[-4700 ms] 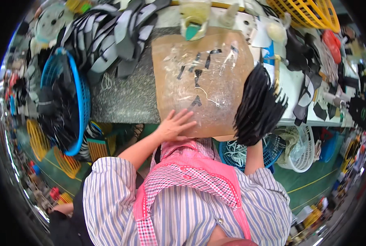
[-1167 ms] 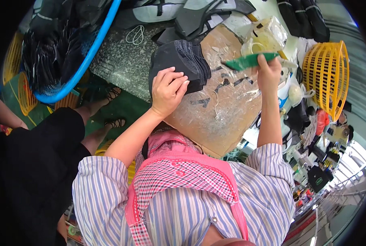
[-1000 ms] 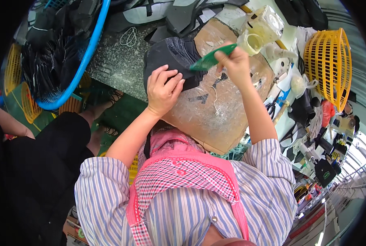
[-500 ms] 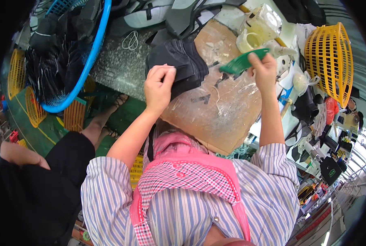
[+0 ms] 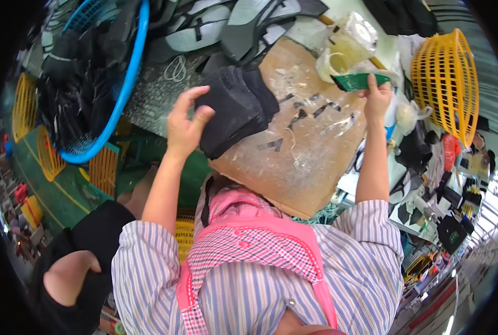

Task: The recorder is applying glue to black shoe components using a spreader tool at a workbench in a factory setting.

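Observation:
My left hand (image 5: 186, 124) is at the left edge of a stack of black fabric-like cut pieces (image 5: 239, 109), its thumb and fingers apart. Nothing shows between them. The stack lies on the left side of a glue-smeared cardboard sheet (image 5: 299, 167). Over the far right of the sheet, my right hand (image 5: 377, 99) pinches the right end of a flat green scraper (image 5: 354, 82). The scraper is beside a translucent cup (image 5: 333, 62) with a pale, glue-like coating. Several small black strips (image 5: 299, 115) lie scattered on the cardboard.
A blue-rimmed basket (image 5: 127, 97) full of black pieces stands at left. Grey and black cut pieces (image 5: 198, 34) cover the table's far side. A yellow basket (image 5: 445, 84) and a tied plastic bag (image 5: 412, 116) are at right. Another person (image 5: 76, 273) sits at lower left.
My left hand has let go of the stack's top piece and moved left, fingers spreading. My right hand has carried the green scraper a little right, toward the cup. The other person has shifted.

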Tool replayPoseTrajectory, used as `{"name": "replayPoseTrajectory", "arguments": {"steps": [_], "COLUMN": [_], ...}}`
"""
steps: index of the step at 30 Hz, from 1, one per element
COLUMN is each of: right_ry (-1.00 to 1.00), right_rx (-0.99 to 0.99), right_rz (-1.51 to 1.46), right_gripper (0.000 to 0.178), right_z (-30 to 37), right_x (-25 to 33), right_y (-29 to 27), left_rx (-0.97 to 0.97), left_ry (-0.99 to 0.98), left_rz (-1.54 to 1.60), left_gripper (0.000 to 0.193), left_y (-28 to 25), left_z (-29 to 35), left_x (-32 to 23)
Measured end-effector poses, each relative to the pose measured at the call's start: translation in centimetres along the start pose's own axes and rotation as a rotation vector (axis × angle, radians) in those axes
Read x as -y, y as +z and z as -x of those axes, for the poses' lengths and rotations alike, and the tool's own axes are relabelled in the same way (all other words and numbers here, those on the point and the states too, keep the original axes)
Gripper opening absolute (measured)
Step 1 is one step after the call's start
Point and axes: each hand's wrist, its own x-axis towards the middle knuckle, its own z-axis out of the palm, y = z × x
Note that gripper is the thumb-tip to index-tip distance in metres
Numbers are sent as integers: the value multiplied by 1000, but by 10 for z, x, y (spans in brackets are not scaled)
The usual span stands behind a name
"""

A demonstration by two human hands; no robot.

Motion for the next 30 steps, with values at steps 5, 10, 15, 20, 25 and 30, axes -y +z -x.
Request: {"name": "replayPoseTrajectory", "arguments": {"steps": [5, 10, 15, 20, 25, 30], "right_ry": [84, 241, -299, -246, 406, 228], "right_rx": [131, 987, 1283, 1285, 586, 414], "right_rz": [-336, -64, 535, 984, -26, -164], "right_gripper": [15, 16, 23, 18, 15, 13], "right_z": [23, 56, 98, 106, 60, 38], "right_x": [38, 66, 86, 98, 92, 87], "right_y": [53, 112, 161, 167, 120, 134], "left_rx": [175, 126, -48, -695, 34, 400], "left_ry": [337, 180, -156, 127, -144, -476], "left_rz": [-516, -301, -109, -277, 183, 248], "left_gripper": [44, 18, 13, 13, 19, 24], "left_y": [9, 8, -3, -62, -59, -8], "left_z": [28, 32, 17, -24, -46, -40], "left_x": [2, 13, 13, -8, -21, 35]}}
